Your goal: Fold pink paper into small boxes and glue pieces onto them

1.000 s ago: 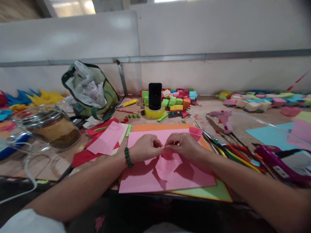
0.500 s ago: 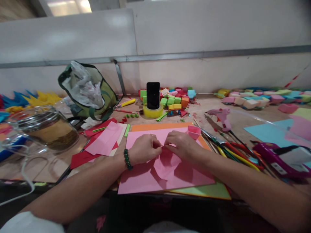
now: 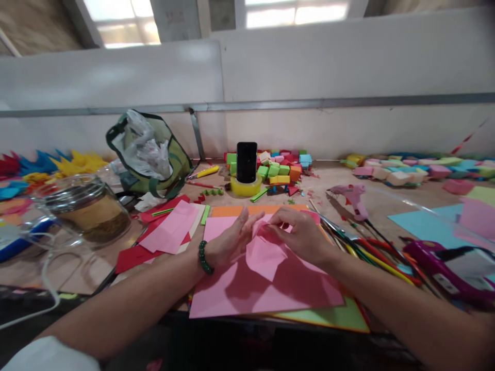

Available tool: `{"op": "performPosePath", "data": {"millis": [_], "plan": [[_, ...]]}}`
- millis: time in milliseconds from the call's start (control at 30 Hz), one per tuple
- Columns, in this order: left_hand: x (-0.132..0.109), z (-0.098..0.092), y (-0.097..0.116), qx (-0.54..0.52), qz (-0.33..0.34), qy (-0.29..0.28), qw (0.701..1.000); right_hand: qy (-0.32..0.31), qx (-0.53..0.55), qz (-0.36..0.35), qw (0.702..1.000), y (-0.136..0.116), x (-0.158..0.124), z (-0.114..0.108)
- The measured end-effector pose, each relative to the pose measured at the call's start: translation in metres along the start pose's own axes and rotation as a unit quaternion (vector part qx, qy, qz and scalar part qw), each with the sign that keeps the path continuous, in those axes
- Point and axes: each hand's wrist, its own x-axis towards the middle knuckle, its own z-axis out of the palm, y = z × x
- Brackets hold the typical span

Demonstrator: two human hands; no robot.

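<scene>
A folded piece of pink paper is pinched at its upper edge by my right hand, thumb and fingers closed. My left hand is beside the paper's left side, its fingers stretched out and apart from the thumb; whether the fingertips touch the paper I cannot tell. A green bead bracelet circles my left wrist. Beneath both hands lies a large pink sheet, with orange paper and yellow-green paper showing under it. Part of a small pink folded piece shows behind my right hand.
A phone stands on a yellow tape roll before folded paper blocks. To the right are a pink glue gun, tools and a purple object. Leftward sit a glass jar, a green bag and paper strips.
My left hand has let go of the paper's upper edge and spread its fingers. My right hand still holds the paper. The camera view has tilted up slightly.
</scene>
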Motion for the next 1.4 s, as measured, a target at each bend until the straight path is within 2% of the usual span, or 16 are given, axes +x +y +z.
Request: {"op": "performPosePath", "data": {"millis": [67, 300, 400, 533, 600, 667, 767, 867, 967, 1100, 1267, 1333, 1400], "plan": [[0.0, 0.003, -0.004, -0.027, -0.004, -0.028, 0.999, 0.003, 0.006, -0.001, 1.0, 0.003, -0.002, 0.004], [0.0, 0.007, -0.011, 0.013, 0.024, -0.038, 0.999, -0.049, -0.069, -0.036, 0.996, 0.006, -0.008, 0.009], [0.002, 0.002, -0.014, 0.028, 0.036, -0.033, 0.998, -0.031, -0.085, -0.047, 0.995, 0.005, -0.01, 0.008], [0.002, -0.001, -0.015, 0.14, 0.073, -0.003, 0.987, 0.0, -0.098, -0.12, 0.988, 0.007, -0.01, 0.01], [0.001, -0.002, -0.015, 0.15, 0.071, 0.0, 0.986, 0.02, -0.083, -0.122, 0.989, 0.007, -0.009, 0.01], [0.001, -0.003, -0.014, 0.113, 0.068, -0.015, 0.991, 0.038, -0.033, -0.079, 0.996, 0.008, -0.007, 0.009], [0.003, -0.005, -0.012, 0.093, 0.103, -0.041, 0.989, 0.065, 0.128, 0.053, 0.988, 0.009, -0.002, 0.008], [0.003, -0.004, -0.012, 0.211, 0.152, 0.0, 0.965, 0.074, 0.293, 0.193, 0.934, 0.013, 0.003, 0.011], [0.001, 0.001, -0.013, 0.337, 0.182, 0.075, 0.921, 0.08, 0.342, 0.277, 0.895, 0.016, 0.006, 0.021], [0.002, 0.007, -0.012, 0.37, 0.166, 0.151, 0.901, 0.037, 0.342, 0.263, 0.901, 0.014, 0.002, 0.033], [0.008, -0.002, -0.006, 0.369, 0.17, 0.179, 0.896, -0.097, 0.302, 0.245, 0.916, -0.001, -0.005, 0.031], [0.008, -0.007, -0.004, 0.368, 0.173, 0.174, 0.897, -0.081, 0.255, 0.224, 0.937, -0.004, -0.004, 0.026], [0.006, -0.011, -0.002, 0.387, 0.145, 0.139, 0.9, -0.036, 0.241, 0.203, 0.948, -0.003, -0.002, 0.02]]}}
